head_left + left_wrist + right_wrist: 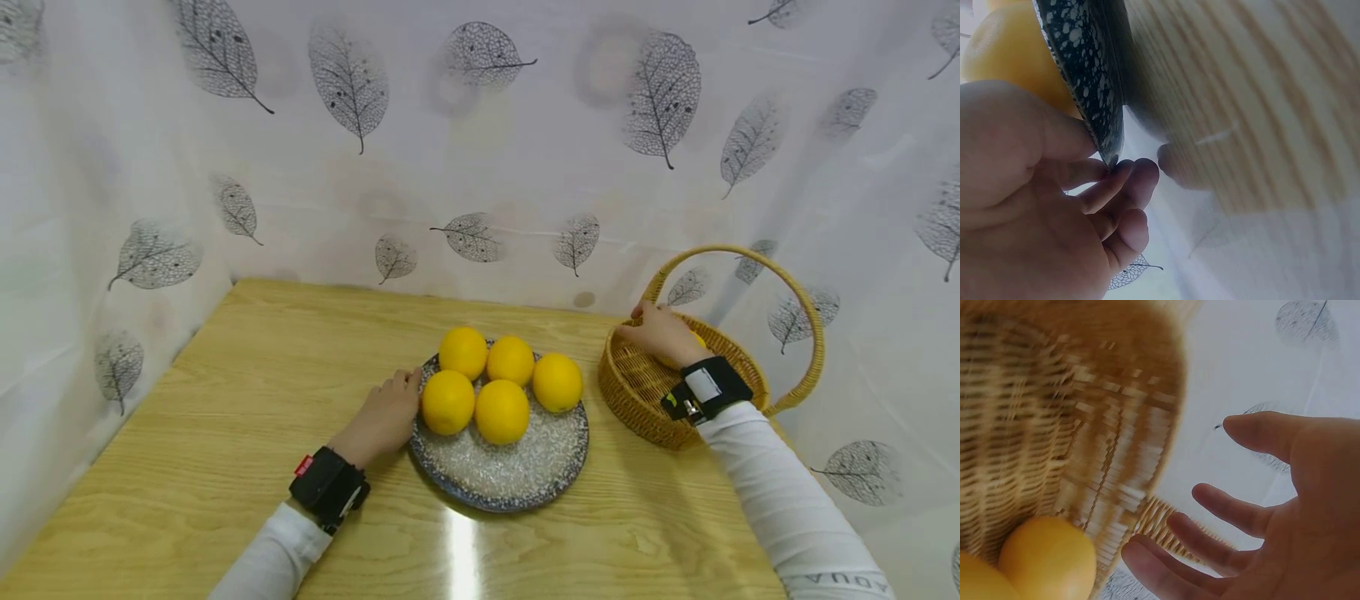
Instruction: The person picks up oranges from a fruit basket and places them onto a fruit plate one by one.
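Left of centre, left hand (384,417) rests on the table (225,433), fingertips (1132,172) pinching the near-left rim of the speckled plate (517,475). Five oranges on the plate (502,411) sit just right of those fingers, touching one another, none held.

Further right, right hand (660,333) is over the wicker basket (645,400), fingers (1229,512) spread and relaxed, gripping nothing. Two oranges in the basket (1047,559) lie on its floor below and to the thumb-far side of the open palm, close but apart from it. Basket handle (750,258) arches behind the hand. Right hand is nearer the basket fruit; left nearer the plate fruit.
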Motion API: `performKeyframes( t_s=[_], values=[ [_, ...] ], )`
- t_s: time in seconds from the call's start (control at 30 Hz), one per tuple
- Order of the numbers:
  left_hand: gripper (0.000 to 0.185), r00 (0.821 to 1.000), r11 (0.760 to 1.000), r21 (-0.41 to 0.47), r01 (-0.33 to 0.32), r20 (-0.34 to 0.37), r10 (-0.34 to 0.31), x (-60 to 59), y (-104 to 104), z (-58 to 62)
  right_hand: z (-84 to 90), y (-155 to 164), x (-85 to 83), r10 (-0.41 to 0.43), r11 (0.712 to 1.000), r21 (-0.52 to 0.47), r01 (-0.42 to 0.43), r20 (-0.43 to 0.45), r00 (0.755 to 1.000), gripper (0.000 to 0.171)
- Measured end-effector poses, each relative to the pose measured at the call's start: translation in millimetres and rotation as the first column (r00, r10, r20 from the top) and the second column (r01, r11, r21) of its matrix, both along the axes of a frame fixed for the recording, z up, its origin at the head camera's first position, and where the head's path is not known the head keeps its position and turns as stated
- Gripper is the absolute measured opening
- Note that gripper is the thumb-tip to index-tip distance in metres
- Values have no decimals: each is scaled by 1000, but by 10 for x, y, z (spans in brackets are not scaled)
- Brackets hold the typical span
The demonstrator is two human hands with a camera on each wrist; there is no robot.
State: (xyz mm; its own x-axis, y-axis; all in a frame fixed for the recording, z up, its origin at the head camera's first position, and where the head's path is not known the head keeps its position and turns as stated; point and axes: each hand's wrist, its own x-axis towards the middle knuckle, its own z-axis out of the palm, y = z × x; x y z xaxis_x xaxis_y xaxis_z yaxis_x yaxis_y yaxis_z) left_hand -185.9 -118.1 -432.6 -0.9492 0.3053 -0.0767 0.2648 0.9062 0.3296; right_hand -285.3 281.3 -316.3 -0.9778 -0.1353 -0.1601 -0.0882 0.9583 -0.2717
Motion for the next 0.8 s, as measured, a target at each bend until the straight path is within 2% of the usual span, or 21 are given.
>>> performKeyframes(
  t_s=[0.23, 0.43, 0.6, 0.8],
  values=[
    [53, 1000, 1000, 6, 6, -15, -6, 27, 6, 39, -87, 215, -108, -57, 998, 35, 57, -6, 998, 66],
    [52, 999, 1000, 1, 12, -32, -12, 46, 2, 61, -210, 431, -219, -124, 991, 60, 123, 22, 992, 78],
    [51, 1000, 1000, 8, 4, -17, -4, 53, 7, 74, -280, 567, -288, -171, 982, 92, 166, 45, 984, 85],
    [51, 1000, 1000, 7, -2, -17, 2, 49, 6, 67, -307, 637, -317, -237, 970, 68, 232, 80, 968, 85]
  ],
)
